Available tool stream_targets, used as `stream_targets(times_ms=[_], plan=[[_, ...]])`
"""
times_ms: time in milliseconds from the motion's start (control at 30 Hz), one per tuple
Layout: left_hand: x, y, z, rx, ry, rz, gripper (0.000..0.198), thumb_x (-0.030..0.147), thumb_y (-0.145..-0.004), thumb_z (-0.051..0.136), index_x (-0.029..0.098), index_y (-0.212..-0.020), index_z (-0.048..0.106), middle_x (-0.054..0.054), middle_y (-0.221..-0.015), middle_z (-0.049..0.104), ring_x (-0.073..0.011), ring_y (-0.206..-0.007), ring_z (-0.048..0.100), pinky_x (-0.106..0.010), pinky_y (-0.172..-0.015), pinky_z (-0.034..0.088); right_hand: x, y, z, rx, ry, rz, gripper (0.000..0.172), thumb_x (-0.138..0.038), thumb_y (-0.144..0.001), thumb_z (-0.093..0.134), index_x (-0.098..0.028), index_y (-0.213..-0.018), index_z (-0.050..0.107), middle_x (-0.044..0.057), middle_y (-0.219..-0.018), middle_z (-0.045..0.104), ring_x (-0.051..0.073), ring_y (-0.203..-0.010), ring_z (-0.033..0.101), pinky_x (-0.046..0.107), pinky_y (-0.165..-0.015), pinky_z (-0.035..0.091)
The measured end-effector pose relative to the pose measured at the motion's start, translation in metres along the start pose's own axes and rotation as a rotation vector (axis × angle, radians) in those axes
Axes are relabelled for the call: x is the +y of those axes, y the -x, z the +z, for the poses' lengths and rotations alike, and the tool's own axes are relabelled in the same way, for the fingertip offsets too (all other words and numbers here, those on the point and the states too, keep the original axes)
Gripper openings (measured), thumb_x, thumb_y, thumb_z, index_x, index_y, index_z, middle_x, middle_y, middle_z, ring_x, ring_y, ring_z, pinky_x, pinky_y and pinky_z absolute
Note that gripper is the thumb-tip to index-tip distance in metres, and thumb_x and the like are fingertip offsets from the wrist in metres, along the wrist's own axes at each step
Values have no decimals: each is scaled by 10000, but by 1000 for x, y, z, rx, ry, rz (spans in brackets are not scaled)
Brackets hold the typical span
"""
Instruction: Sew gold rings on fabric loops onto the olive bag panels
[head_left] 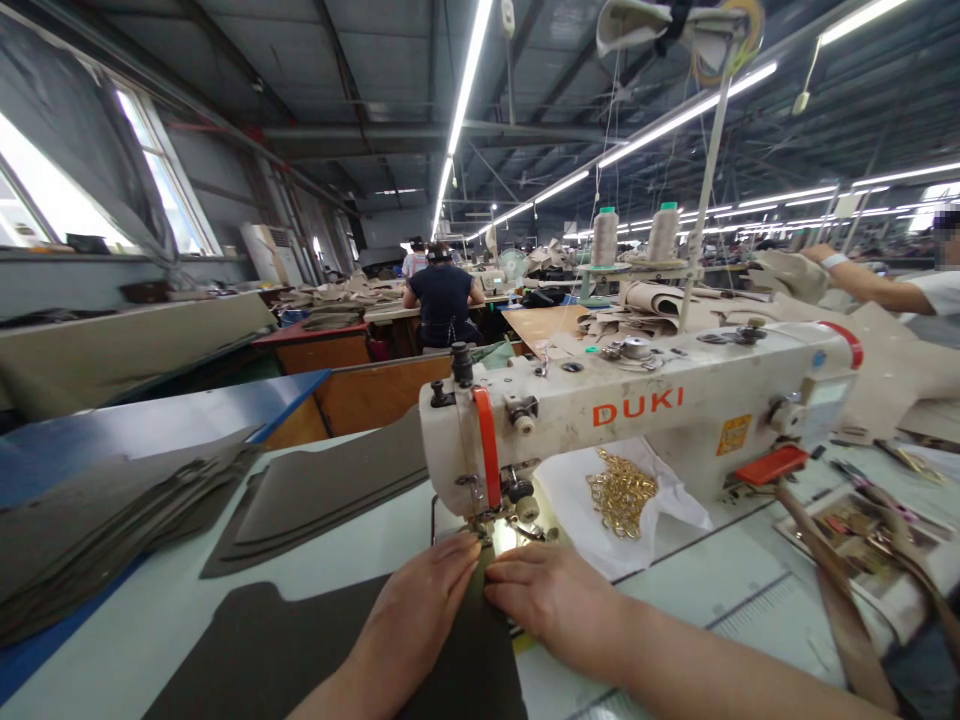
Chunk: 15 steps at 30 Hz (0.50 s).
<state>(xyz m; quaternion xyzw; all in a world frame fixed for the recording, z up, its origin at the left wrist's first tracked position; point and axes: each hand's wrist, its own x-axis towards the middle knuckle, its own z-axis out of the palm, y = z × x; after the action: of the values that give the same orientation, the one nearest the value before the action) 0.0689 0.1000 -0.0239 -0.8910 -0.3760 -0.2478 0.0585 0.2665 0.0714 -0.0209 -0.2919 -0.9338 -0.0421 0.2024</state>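
A sewing machine marked DUKI stands before me, its lamp lighting the needle area. Under its presser foot reaches a dark grey-brown sheet of material, perhaps leather or fabric, lying flat on the pale worktop. My left hand is closed, fingertips together on the sheet just left of the foot. Across from it, my right hand holds its fingers together at the sheet's right edge. The fingertips of both hands nearly meet close to the foot. The needle and the stitching point are partly hidden by my hands.
Gold metal rings lie heaped on white paper beneath the machine arm. Dark cut panels are stacked at the left. A tray with small parts and straps sits right. A person sits ahead; another person's arm is at right.
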Motion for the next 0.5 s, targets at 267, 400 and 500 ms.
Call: stream_targets(times_ms=[267,400,500], plan=[[-4,-2,3,41,-12,55,320,225,-901,385,194,-954,699,-62,-969,757,-188,-880,714,-313,-825,568,2,-3,-3,-48,-1,-17,163,-148,-936,468,-104,-948,625,86,-1016,673,152,-981,596,230,-956,406],[-6,-3,4,25,-8,27,290,203,-878,422,200,-960,701,-57,-994,752,-191,-888,711,-329,-841,561,2,-6,-4,-72,-10,1,147,-133,-923,487,-88,-945,625,92,-1021,667,157,-987,595,229,-968,398],[-6,-6,3,9,14,-3,273,182,-859,453,223,-969,700,-37,-1021,746,-189,-907,706,-330,-856,555,4,-7,-4,-92,-21,11,131,-130,-912,504,-85,-950,621,90,-1023,665,164,-1003,591,233,-970,398]])
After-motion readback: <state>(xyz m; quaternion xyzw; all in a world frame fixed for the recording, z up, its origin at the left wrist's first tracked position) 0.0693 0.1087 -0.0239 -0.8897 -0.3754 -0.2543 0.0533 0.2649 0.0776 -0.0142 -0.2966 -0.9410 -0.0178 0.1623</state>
